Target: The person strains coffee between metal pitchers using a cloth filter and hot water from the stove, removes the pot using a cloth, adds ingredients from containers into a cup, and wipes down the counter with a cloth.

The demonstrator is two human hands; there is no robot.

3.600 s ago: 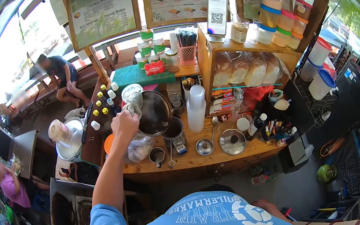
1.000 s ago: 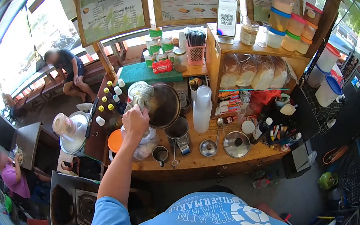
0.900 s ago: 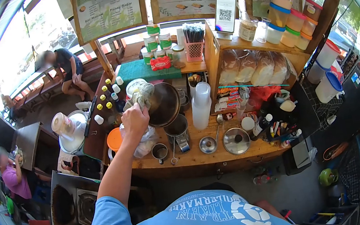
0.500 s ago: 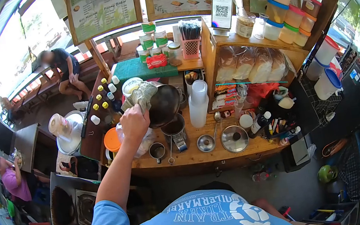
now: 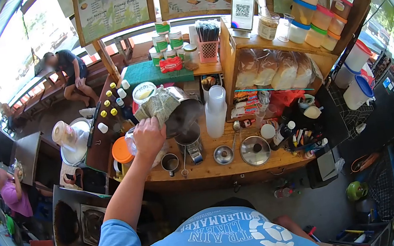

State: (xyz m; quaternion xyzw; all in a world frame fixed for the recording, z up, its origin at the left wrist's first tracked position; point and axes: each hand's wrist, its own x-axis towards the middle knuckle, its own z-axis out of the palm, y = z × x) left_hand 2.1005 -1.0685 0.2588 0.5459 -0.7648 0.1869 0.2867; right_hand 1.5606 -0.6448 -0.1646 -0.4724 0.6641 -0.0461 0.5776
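Observation:
My left hand (image 5: 148, 139) is closed around a folded, checkered cloth (image 5: 160, 105). The cloth wraps what looks like the handle of a dark pot (image 5: 182, 119), and the handle itself is hidden. The pot is tilted above a metal container (image 5: 190, 137) with a dark inside, and faint steam shows around it. I cannot make out any stream between them. A metal mug (image 5: 170, 163) stands just right of my wrist, near a thin long-handled spoon (image 5: 185, 172). My right hand is out of view.
Stacked plastic cups (image 5: 216, 115) stand right of the pot. A ladle (image 5: 224, 154) and a glass lid (image 5: 255, 151) lie on the wooden counter (image 5: 204, 173). An orange-lidded tub (image 5: 121, 150) and several bottles (image 5: 111, 103) are to the left. Two people sit farther left.
The pot has changed its tilt: its dark outside faced me before, and now a shiny upper part shows. My left hand and the cloth have moved slightly right and down.

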